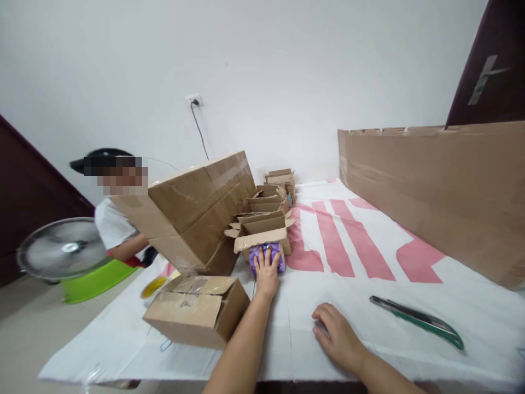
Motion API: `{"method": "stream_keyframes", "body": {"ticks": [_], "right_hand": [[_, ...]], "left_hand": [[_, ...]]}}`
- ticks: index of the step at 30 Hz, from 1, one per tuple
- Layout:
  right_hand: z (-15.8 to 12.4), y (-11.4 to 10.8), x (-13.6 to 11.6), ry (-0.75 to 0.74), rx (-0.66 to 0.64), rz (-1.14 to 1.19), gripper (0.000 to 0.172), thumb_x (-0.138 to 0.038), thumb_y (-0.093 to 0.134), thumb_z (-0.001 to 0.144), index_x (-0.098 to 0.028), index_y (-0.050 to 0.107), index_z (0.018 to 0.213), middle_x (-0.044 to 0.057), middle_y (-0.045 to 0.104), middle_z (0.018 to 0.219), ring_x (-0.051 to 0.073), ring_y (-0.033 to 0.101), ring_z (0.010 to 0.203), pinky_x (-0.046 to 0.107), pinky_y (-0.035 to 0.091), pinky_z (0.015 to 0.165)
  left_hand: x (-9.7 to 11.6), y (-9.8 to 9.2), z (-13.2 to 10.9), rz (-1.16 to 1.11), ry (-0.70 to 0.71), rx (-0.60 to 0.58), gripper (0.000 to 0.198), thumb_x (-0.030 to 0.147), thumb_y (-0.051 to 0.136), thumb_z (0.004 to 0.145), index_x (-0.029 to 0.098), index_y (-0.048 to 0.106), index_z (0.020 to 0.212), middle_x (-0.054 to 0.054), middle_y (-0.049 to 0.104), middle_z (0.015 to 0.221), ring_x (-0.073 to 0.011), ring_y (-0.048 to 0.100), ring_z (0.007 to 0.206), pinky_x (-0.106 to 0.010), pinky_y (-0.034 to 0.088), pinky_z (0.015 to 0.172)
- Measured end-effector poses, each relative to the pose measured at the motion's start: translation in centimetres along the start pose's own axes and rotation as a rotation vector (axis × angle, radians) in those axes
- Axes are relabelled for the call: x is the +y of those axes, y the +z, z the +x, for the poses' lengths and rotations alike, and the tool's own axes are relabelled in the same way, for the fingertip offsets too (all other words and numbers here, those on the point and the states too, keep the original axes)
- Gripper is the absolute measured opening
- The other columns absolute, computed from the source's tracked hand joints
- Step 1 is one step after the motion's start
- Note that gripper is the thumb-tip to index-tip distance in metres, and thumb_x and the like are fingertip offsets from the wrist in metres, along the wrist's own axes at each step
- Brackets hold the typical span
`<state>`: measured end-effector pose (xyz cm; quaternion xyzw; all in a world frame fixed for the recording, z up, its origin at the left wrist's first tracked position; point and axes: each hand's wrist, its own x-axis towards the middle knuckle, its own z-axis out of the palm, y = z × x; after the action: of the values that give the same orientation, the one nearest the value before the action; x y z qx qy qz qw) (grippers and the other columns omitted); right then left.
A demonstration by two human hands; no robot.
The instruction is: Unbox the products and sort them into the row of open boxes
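My left hand [266, 272] reaches forward and its fingers rest spread on a purple packet [279, 257] that lies just in front of a small open cardboard box [262, 230]. My right hand [338, 335] lies on the white printed sheet [340, 246] near the table's front edge, fingers loosely curled down, with nothing visible in it. A closed small cardboard box [197, 313] lies to the left of my left forearm.
A green utility knife [418, 320] lies at the right. A big brown carton [192, 210] stands at the left with more small boxes [281, 183] behind. A long cardboard sheet [435, 186] walls the right. Another person [117, 219], a fan [61, 249] and a tape roll [153, 286] are at the left.
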<state>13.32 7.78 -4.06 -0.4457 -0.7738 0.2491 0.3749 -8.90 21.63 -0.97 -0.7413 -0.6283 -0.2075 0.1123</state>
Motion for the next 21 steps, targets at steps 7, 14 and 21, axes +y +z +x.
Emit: {"method": "stream_keyframes", "body": {"ticks": [7,14,21], "right_hand": [[-0.1,-0.2,-0.2,-0.007,0.0,-0.007,0.017,-0.01,0.05,0.08,-0.02,0.054,0.093,0.006,0.057,0.097,0.022,0.054,0.091,0.037,0.046,0.082],[0.1,-0.4,-0.5,-0.011,-0.024,-0.018,0.012,-0.01,0.05,0.081,-0.019,0.054,0.087,0.006,0.056,0.093,0.021,0.054,0.088,0.036,0.046,0.08],[0.2,-0.3,-0.4,-0.016,-0.042,-0.046,0.012,-0.01,0.05,0.081,-0.019,0.056,0.086,0.006,0.056,0.093,0.021,0.053,0.088,0.038,0.046,0.082]], "left_hand": [[1.2,-0.8,1.2,-0.003,-0.051,-0.011,0.07,-0.004,0.051,0.066,0.02,0.052,0.132,-0.014,0.035,0.151,-0.036,0.01,0.146,-0.06,0.011,0.115],[4.9,-5.6,-5.4,-0.201,0.122,0.047,0.061,0.007,0.056,0.076,0.019,0.044,0.134,-0.016,0.021,0.156,-0.0358,0.003,0.147,-0.062,0.021,0.112],[-1.0,-15.1,-13.1,-0.388,0.475,0.487,0.043,0.008,0.059,0.077,0.025,0.052,0.116,-0.009,0.056,0.123,-0.0268,0.048,0.126,-0.046,0.043,0.102]]}}
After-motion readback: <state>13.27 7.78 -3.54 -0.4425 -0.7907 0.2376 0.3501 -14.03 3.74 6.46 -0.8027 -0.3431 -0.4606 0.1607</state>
